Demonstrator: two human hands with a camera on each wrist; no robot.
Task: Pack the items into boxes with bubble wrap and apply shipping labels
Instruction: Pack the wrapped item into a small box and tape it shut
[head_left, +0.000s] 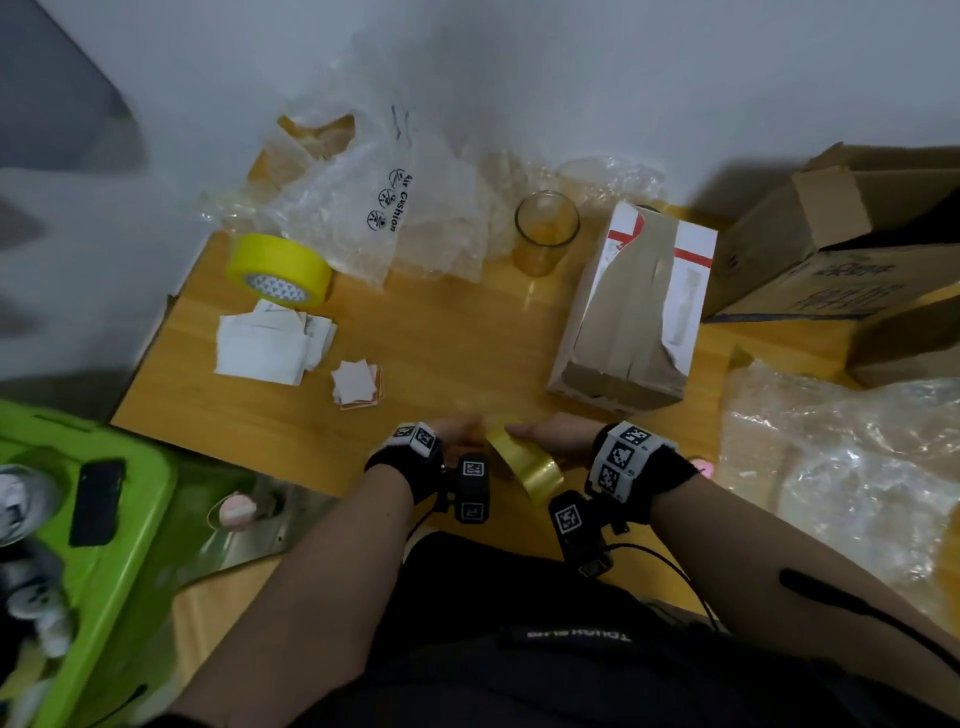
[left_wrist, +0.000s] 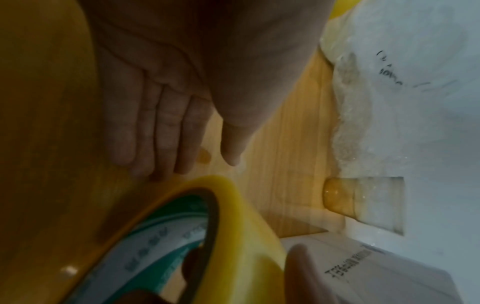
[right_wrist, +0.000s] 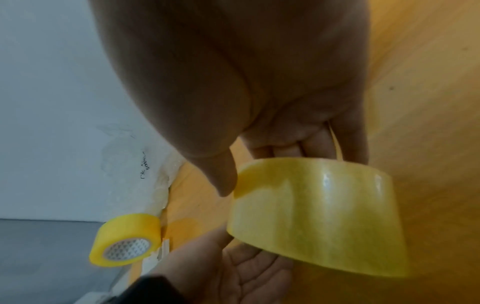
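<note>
Wooden desk (head_left: 441, 332) carries an upright empty glass (head_left: 546, 232) and a taped-shut box (head_left: 631, 312). Right hand (head_left: 558, 439) grasps the clear tape roll (head_left: 524, 462) at the near edge; left hand (head_left: 457, 434), fingers straight, touches it.

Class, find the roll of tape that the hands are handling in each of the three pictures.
Head: tape roll low centre, between both hands.
Left wrist: bottom centre, below the fingers.
Right wrist: right of centre.
Shared landmark: the wooden table.
</note>
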